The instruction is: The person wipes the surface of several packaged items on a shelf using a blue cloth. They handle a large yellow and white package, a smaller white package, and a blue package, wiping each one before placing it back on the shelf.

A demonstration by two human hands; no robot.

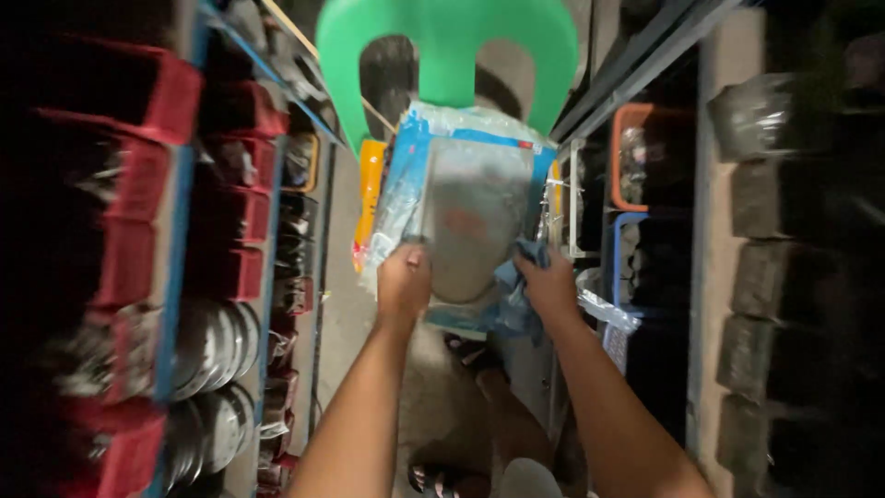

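The left hand (pixel 403 281) grips the lower left edge of a plastic bag (pixel 466 198), fingers curled over the film and thumb on its face. The right hand (pixel 548 284) clutches the lower right corner, where the blue plastic bunches up under its fingers. Both hands are closed on the bag and hold it up in front of the person, above the floor of a narrow aisle.

The bag is clear in the middle with a blue border and a white strip along its top. A flat, greyish metal piece (pixel 475 221) shows through the film, its lower end rounded; what it is cannot be told through the blur. The bag stands nearly upright, tilted a little to the right.

Just behind the bag's top sits a green plastic stool (pixel 447 37), seen from above, with an opening in its seat. A yellow strip (pixel 371 198) runs down beside the bag's left edge.

Below the forearms, the person's sandalled foot (pixel 438 480) rests on the grey floor (pixel 346 304).

To the left, a blue-framed rack (pixel 180 258) carries red bins (pixel 157 92) in several rows, and stacks of shiny metal plates (pixel 217 346) stand on edge in its lower part. To the right, a shelf (pixel 714 231) holds an orange basket (pixel 636 152), a blue basket (pixel 627 263) beneath it, and dark wrapped bundles (pixel 765 267) farther out in shadow. A crumpled clear bag (pixel 604 309) lies just beside the right wrist.
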